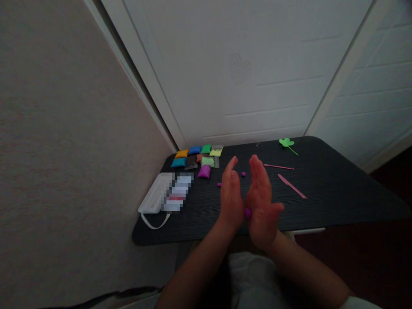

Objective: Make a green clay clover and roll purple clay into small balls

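Both hands are raised over the near edge of the table, palms facing each other with fingers stretched out. A small lump of purple clay (247, 213) sits between the heels of my left hand (232, 199) and my right hand (261, 206), pressed by both. My right thumb sticks out to the side. Beyond the hands, a tiny purple clay ball (243, 174) lies on the table. Another purple piece (219, 185) shows beside my left fingers, partly hidden by them.
On the black table (199, 223) are several coloured clay packets (195, 150) at the back left and an opened purple packet (204, 171). A white case (156, 193) lies beside a blurred phone-like item (179, 191). Pink tools (292, 186) and a green clover shape (286, 143) lie right.
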The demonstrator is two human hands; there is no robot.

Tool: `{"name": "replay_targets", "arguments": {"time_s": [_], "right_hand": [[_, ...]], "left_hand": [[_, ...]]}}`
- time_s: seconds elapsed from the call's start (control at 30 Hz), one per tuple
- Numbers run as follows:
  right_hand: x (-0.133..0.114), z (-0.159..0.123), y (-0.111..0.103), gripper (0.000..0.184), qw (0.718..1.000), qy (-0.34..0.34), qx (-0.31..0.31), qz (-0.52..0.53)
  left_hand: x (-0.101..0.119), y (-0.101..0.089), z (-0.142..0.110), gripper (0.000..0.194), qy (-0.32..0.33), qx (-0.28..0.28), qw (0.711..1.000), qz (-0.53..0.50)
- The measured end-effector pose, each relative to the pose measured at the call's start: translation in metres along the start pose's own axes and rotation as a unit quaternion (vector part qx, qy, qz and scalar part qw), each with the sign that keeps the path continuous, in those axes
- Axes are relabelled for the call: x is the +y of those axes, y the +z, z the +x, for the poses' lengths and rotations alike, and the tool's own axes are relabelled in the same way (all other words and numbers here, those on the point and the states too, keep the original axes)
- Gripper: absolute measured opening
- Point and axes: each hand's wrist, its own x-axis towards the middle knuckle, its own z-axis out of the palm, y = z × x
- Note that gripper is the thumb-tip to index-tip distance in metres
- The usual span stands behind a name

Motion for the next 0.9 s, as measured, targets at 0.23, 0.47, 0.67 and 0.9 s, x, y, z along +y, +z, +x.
{"name": "replay_targets", "arguments": {"time_s": [0.23,0.47,0.67,0.9], "right_hand": [[0.009,-0.014,0.006,0.067,0.999,-0.017,-0.029,0.005],[0.0,-0.001,0.005,0.072,0.999,-0.031,0.004,0.005],[0.008,0.0,0.007,0.068,0.999,0.01,0.009,0.038],[0.008,0.0,0.006,0.068,0.997,0.01,0.021,0.074]], "left_hand": [[0.016,-0.003,0.006,0.04,0.008,0.009,1.0,-0.019],[0.011,0.0,0.004,0.04,0.02,0.031,0.999,-0.024],[0.011,0.002,0.002,0.04,0.036,0.036,0.997,-0.058],[0.012,0.005,0.0,0.048,0.013,0.005,0.995,-0.1]]}}
